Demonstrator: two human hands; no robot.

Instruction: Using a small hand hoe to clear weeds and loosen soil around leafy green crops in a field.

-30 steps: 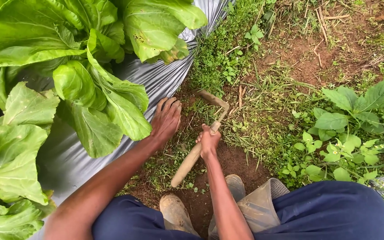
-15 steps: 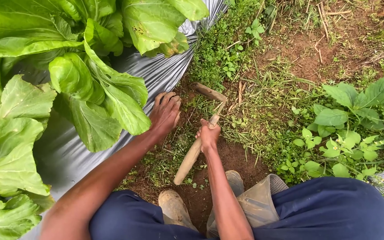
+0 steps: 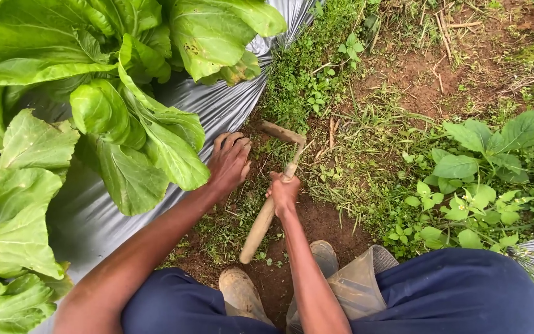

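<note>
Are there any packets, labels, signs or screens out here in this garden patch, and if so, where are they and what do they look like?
None in view: no packages, labels, signs or screens.
The nearest thing to packaging is the silver-grey plastic sheet, plain, laid over the bed under the big green leaves on the left.
The right hand grips a wooden-handled hoe, unmarked; the left hand rests on the ground beside it.

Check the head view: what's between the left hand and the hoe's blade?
In the head view, only a short strip of ground: low weeds, grass and bare soil. The left hand rests palm down near the plastic sheet; the hoe blade lies just beyond.
</note>
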